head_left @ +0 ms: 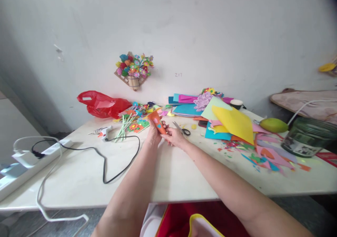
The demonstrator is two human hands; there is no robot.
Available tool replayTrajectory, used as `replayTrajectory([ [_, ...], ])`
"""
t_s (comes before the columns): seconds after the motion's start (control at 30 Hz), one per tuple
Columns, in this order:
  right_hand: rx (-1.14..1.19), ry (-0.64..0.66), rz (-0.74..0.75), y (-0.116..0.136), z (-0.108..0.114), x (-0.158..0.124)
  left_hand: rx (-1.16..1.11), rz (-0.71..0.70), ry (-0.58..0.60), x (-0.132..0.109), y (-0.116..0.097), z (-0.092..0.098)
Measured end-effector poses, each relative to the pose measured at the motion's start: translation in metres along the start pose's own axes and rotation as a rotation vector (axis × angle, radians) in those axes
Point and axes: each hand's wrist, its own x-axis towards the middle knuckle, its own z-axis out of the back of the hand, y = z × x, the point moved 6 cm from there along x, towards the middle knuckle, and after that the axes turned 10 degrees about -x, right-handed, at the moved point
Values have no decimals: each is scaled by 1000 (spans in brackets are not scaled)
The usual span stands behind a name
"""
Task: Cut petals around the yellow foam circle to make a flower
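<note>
An orange foam piece, rolled or folded, with small pink and blue shapes on its face, is held above the middle of the table. My left hand wraps round its left side and lower end. My right hand grips its lower right edge with the fingers pressed together. Just right of that hand lie scissors with black handles, blades pointing toward the back left. To the left, paper flowers and pale green strips lie on the table.
A glue gun trails a black cord across the left side. A power strip runs along the left edge. Red plastic bag stands behind. On the right are foam sheets, scraps, a green mango-like fruit and a glass jar.
</note>
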Motion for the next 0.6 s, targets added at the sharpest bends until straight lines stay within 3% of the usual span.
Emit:
replayTrajectory([
  [0.13, -130, -35, 7, 1, 3, -1, 82, -9, -35, 1, 0, 2],
  [0.3, -582, -201, 75, 10, 16, -3, 119, -81, -38, 1, -6, -1],
  [0.43, -792, -162, 75, 13, 15, -6, 97, -127, -36, -1, -11, -5],
  [0.6, -788, -117, 102, 17, 16, -11, 186, -187, 24, -5, -21, -18],
])
